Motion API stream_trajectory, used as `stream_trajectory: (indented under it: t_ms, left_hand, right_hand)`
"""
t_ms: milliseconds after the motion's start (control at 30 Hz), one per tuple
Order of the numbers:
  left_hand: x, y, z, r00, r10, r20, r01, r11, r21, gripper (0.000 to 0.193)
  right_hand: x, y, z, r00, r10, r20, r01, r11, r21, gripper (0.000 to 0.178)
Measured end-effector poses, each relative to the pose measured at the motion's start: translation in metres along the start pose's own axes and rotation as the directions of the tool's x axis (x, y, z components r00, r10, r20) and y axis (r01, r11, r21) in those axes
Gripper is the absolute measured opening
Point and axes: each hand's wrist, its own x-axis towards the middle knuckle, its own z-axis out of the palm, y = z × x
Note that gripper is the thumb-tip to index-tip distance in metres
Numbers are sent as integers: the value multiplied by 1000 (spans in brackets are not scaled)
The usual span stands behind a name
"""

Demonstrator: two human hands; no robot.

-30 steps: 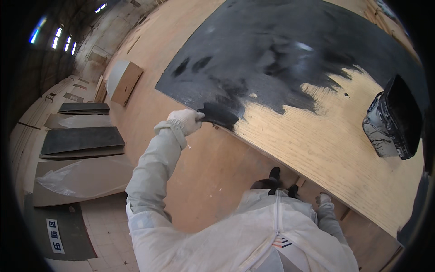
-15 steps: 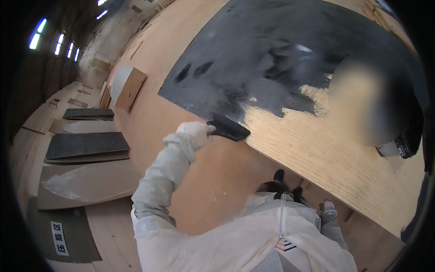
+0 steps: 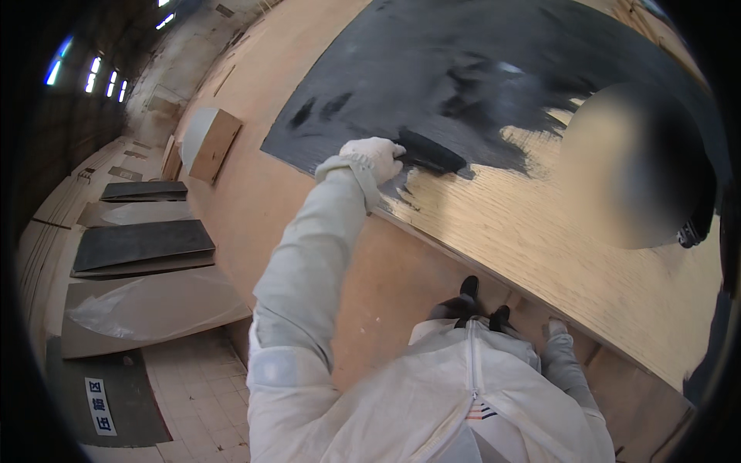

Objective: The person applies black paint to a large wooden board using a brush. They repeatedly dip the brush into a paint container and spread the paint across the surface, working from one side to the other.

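My left hand (image 3: 374,160), pale as if gloved or dusty, grips a wide black spreader (image 3: 432,153). The spreader's long side lies on or just over a large panel (image 3: 556,224), near the border between its dark grey coating (image 3: 386,62) and the bare, pale wood grain. The coating has a ragged edge, with darker smears in places. My right hand (image 3: 556,328) is low by the panel's near edge, and its fingers are too small and hidden to read.
A blurred round patch (image 3: 637,166) covers part of the panel at right, with a dark object (image 3: 695,230) under it. At left stand a box-like block (image 3: 212,144) and several flat boards (image 3: 143,247), some under plastic film. My shoes (image 3: 469,287) show below the panel's edge.
My left hand and the spreader have moved up and to the right, from the panel's near edge onto the coated surface. My right hand stays low by the edge.
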Motion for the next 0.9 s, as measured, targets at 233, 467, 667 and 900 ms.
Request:
stream_trajectory:
  t_ms: [233, 467, 667, 900]
  left_hand:
    - [-32, 5, -19, 970, -62, 237, 25, 987, 160, 48]
    - [-24, 17, -26, 986, 4, 167, -33, 985, 170, 48]
    - [-12, 24, -15, 987, 140, 82, -155, 958, 239, 51]
    - [28, 36, -37, 981, 178, 72, -191, 945, 265, 47]
  right_hand:
    - [-64, -15, -34, 990, 135, -50, -117, 956, 268, 34]
    - [-111, 35, 89, 929, 304, 211, -369, 795, 482, 30]
    - [-114, 38, 101, 938, 299, 177, -347, 769, 537, 26]
    - [-123, -4, 13, 904, 378, 200, -363, 431, 826, 24]
